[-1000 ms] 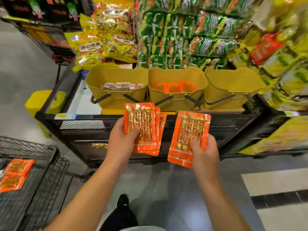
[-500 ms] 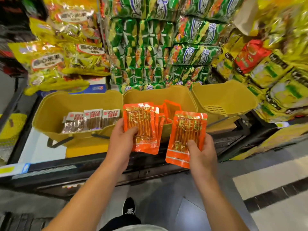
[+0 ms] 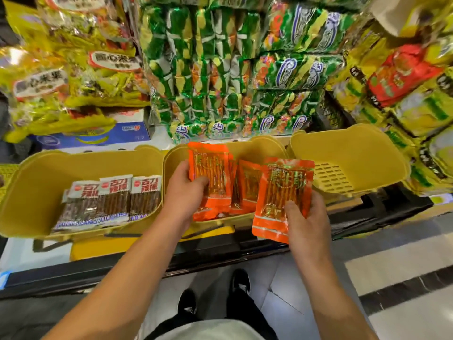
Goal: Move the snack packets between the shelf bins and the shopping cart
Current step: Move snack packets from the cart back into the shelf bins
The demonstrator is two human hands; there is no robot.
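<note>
Three yellow bins stand side by side on the shelf. My left hand (image 3: 182,192) grips a small stack of orange snack packets (image 3: 212,173) held over the middle bin (image 3: 259,147), where more orange packets (image 3: 248,185) lie. My right hand (image 3: 306,219) pinches one orange packet (image 3: 284,192) by its lower edge, just above the middle bin's front right rim. The left bin (image 3: 31,190) holds three white and brown packets (image 3: 107,200). The right bin (image 3: 353,153) shows only its slotted bottom. The shopping cart is out of view.
Big yellow snack bags (image 3: 73,77) hang at the back left, green packs (image 3: 228,65) fill the middle, and yellow and red bags (image 3: 407,79) crowd the right. A blue box (image 3: 98,137) sits behind the left bin. The black shelf edge (image 3: 98,273) runs below the bins.
Both hands have moved forward and down with their orange packets, from in front of the shelf to over the middle bin. The view has closed in on the bins; the cart has left the frame.
</note>
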